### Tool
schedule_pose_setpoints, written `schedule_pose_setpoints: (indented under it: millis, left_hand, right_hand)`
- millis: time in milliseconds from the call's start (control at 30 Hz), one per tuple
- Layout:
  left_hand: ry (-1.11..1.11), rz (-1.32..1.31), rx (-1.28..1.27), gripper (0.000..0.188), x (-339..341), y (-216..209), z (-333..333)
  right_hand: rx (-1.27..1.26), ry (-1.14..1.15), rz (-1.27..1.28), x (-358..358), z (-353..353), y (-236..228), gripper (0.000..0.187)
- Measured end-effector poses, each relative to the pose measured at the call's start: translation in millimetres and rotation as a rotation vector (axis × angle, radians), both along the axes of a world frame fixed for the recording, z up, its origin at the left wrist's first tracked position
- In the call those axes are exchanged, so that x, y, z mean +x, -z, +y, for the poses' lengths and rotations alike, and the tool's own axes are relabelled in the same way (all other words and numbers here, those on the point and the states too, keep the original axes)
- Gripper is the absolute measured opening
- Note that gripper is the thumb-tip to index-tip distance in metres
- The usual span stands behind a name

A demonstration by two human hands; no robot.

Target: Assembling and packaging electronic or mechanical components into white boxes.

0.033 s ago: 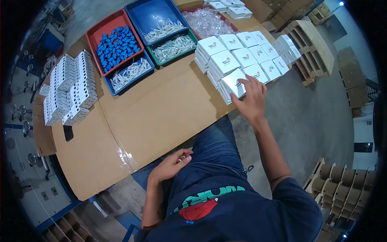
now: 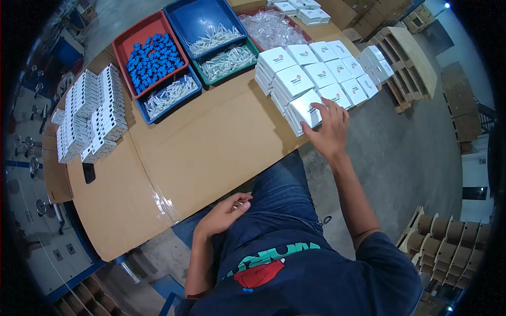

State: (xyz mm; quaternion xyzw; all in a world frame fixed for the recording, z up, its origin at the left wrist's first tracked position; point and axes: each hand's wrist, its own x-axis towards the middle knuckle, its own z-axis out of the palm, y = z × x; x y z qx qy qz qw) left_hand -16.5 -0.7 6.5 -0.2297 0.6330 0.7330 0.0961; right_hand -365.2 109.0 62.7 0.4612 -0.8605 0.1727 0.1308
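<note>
My right hand [image 2: 331,131] is resting, fingers spread, on a small white box [image 2: 305,109]; my left hand [image 2: 224,215], loosely curled and empty, is lying on my lap.

The surface [image 2: 211,152] is matt brown cardboard, with a glossy tape strip; the white boxes [image 2: 305,108] look like smooth card, the trays [image 2: 158,29] shiny plastic, the jeans [image 2: 279,195] denim cloth.

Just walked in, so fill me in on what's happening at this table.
A person sits at a cardboard-covered table. Their right hand rests on the nearest stack of small white boxes, at the table's right edge. Their left hand lies on their lap, holding nothing. At the far side, a red tray holds blue parts, and blue trays hold white pieces.
</note>
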Motion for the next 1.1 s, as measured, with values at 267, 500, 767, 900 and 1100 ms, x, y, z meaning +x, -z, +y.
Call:
schedule_pose_setpoints:
  millis: [267, 500, 767, 900, 1100]
  left_hand:
    - [-0.117, 0.068, 0.043, 0.041, -15, 3, -3]
    - [-0.362, 0.227, 0.469, 0.064, -38, 8, -7]
    - [-0.743, 0.329, 0.731, 0.074, -44, -3, -13]
    - [-0.775, 0.377, 0.584, 0.068, -31, -1, -2]
    - [-0.826, 0.471, 0.259, 0.065, -16, 0, 7]
  right_hand:
    - [-0.127, -0.069, -0.08, 9, -1, -16, 0.054]
    - [-0.274, -0.408, -0.539, 77, -20, -5, 0.059]
    - [-0.133, -0.73, -0.966, 153, -38, 32, 0.085]
    - [-0.062, -0.841, -0.947, 164, -45, 36, 0.091]
    - [-0.066, -0.935, -0.993, 167, -51, 25, 0.088]
